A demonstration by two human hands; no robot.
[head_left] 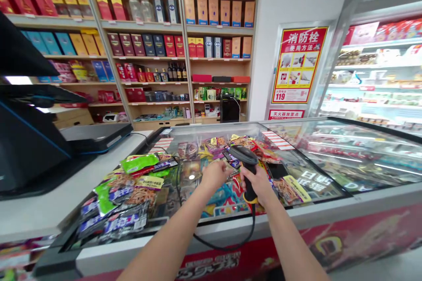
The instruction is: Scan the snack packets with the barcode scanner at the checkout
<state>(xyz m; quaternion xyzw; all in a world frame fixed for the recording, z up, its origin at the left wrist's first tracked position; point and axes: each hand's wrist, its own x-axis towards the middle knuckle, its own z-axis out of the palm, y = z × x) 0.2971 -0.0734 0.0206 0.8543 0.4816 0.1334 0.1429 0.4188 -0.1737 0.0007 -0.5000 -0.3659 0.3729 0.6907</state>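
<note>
My right hand [257,183] grips a black corded handheld barcode scanner [246,162] by its handle, with the scanner head pointing forward and a yellow band at its base. Its black coiled-free cable [224,244] droops in a loop over the front of the freezer. My left hand [215,174] hangs just left of the scanner head above the glass, and I see nothing in it. Below both hands lies a chest freezer's glass lid [316,162], and colourful snack packets [120,224] lie spread over its left part. A bright green packet [139,163] sits near the back.
A white counter [49,202] with a black till and screen [26,140] stands on the left. Shelves of boxed liquor [141,44] fill the back wall. A red fire-hydrant notice [298,65] and a lit chilled display case [372,70] stand to the right.
</note>
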